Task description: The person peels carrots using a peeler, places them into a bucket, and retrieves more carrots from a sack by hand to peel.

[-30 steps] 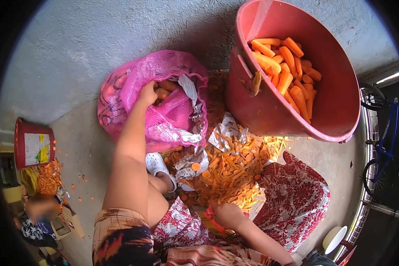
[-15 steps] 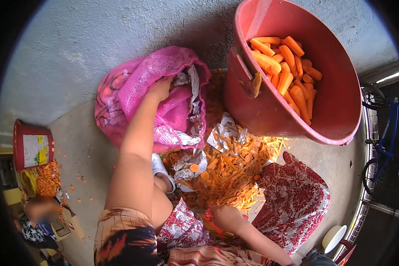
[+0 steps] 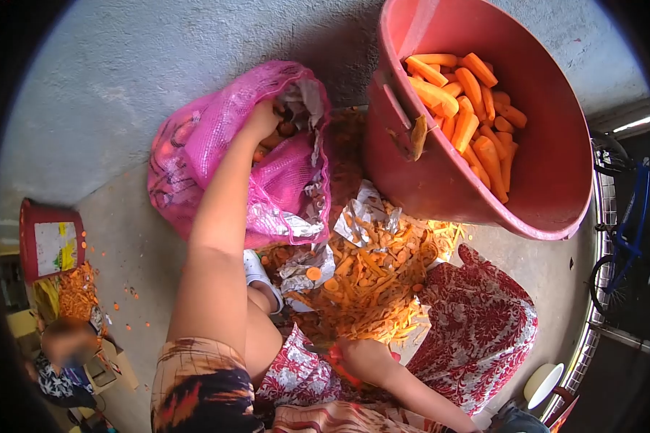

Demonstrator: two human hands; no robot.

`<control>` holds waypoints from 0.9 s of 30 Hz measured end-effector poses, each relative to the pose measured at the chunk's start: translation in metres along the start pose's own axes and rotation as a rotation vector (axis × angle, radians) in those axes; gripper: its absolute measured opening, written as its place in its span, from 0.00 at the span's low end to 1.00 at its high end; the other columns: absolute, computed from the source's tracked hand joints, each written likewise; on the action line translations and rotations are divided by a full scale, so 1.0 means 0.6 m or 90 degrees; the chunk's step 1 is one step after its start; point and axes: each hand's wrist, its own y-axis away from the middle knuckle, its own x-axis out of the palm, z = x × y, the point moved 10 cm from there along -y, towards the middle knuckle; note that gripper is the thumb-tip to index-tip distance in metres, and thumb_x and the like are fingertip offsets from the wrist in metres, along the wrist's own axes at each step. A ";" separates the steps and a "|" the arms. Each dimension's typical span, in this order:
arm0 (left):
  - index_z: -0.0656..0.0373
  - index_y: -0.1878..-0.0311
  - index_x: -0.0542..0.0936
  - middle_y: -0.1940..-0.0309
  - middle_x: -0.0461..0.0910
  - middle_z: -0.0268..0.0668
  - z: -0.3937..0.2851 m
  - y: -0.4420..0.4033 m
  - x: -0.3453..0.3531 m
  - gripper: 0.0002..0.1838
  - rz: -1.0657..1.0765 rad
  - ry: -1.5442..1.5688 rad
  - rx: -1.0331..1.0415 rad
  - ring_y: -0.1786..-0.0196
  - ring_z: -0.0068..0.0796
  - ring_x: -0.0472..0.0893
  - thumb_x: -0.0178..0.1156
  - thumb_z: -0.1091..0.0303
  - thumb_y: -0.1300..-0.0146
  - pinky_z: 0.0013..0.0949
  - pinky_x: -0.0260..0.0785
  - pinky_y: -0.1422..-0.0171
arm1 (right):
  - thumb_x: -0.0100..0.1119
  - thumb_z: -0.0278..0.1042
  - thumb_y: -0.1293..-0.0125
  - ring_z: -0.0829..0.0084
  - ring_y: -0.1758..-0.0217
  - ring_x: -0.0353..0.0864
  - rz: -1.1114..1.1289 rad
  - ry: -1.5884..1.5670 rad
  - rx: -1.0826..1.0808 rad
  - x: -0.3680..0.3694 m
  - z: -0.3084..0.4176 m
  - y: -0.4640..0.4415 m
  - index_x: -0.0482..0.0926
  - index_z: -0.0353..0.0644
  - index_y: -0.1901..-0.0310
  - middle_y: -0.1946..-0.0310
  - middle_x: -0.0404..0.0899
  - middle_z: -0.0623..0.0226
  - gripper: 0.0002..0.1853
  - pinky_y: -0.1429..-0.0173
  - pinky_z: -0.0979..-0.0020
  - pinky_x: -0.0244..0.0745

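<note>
My left hand (image 3: pixel 262 119) reaches into the mouth of a pink mesh sack (image 3: pixel 220 137). Carrots with dark ends lie at its fingers, and the fingertips are partly hidden, so its grip cannot be made out. Crumpled newspaper (image 3: pixel 314 105) lines the sack's opening. Low over my lap, my right hand (image 3: pixel 366 359) is closed around a red thing, mostly covered by the fingers. In front of it spreads a heap of orange carrot peelings (image 3: pixel 372 289) with cut carrot slices and paper scraps.
A large red tub (image 3: pixel 477 191) at the upper right holds peeled carrots (image 3: pixel 469 108). A smaller red bucket (image 3: pixel 50 238), more peelings (image 3: pixel 78 292) and another person (image 3: pixel 65 361) are at the left. A white basin (image 3: pixel 543 385) and a blue bicycle (image 3: pixel 632 231) stand at the right.
The sack's mouth has opened wider and shifted slightly up and left, exposing carrots inside. My left hand has moved up within it. My right hand has turned a little, staying low.
</note>
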 end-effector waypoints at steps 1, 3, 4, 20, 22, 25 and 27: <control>0.64 0.53 0.71 0.59 0.74 0.51 0.028 -0.021 0.013 0.20 -0.040 0.088 0.057 0.51 0.46 0.72 0.56 0.74 0.53 0.34 0.62 0.47 | 0.44 0.34 0.45 0.57 0.70 0.78 0.005 0.000 -0.003 0.004 0.000 -0.001 0.70 0.37 0.66 0.74 0.77 0.54 0.10 0.68 0.61 0.73; 0.64 0.55 0.73 0.61 0.75 0.51 0.029 -0.018 0.005 0.18 -0.085 0.108 0.104 0.54 0.46 0.73 0.52 0.76 0.52 0.36 0.63 0.49 | 0.44 0.33 0.45 0.57 0.70 0.78 0.011 -0.003 -0.011 0.008 0.001 -0.003 0.70 0.37 0.66 0.74 0.77 0.54 0.10 0.68 0.61 0.73; 0.64 0.54 0.72 0.61 0.74 0.52 0.009 0.001 -0.012 0.18 -0.090 0.042 0.094 0.54 0.48 0.73 0.49 0.77 0.52 0.38 0.63 0.50 | 0.44 0.33 0.45 0.57 0.70 0.78 0.011 -0.006 -0.016 0.008 0.002 -0.003 0.70 0.37 0.66 0.73 0.77 0.54 0.10 0.67 0.62 0.73; 0.44 0.43 0.66 0.48 0.68 0.43 -0.046 0.086 0.061 0.28 0.193 -0.390 0.095 0.48 0.40 0.70 0.45 0.76 0.51 0.36 0.63 0.46 | 0.44 0.34 0.46 0.56 0.72 0.78 -0.005 -0.001 -0.011 0.002 0.004 -0.004 0.70 0.38 0.68 0.76 0.77 0.53 0.09 0.70 0.61 0.73; 0.44 0.43 0.65 0.49 0.69 0.43 -0.018 0.073 0.105 0.30 0.315 -0.425 0.097 0.50 0.43 0.71 0.47 0.77 0.53 0.37 0.68 0.52 | 0.44 0.34 0.46 0.57 0.73 0.78 -0.012 0.000 -0.015 0.001 0.006 -0.005 0.70 0.38 0.68 0.76 0.77 0.54 0.09 0.70 0.61 0.72; 0.45 0.43 0.65 0.48 0.68 0.43 -0.025 0.087 0.108 0.31 0.417 -0.406 0.032 0.51 0.44 0.72 0.49 0.77 0.56 0.37 0.69 0.53 | 0.44 0.34 0.46 0.57 0.73 0.78 -0.020 -0.007 -0.020 -0.002 0.011 -0.005 0.70 0.38 0.68 0.76 0.77 0.54 0.09 0.71 0.61 0.72; 0.46 0.43 0.65 0.47 0.67 0.42 -0.046 0.098 0.095 0.32 0.434 -0.382 -0.010 0.51 0.43 0.72 0.49 0.77 0.57 0.37 0.69 0.53 | 0.44 0.34 0.46 0.58 0.73 0.78 -0.022 -0.005 -0.021 -0.005 0.015 -0.006 0.70 0.38 0.68 0.76 0.77 0.54 0.09 0.71 0.61 0.72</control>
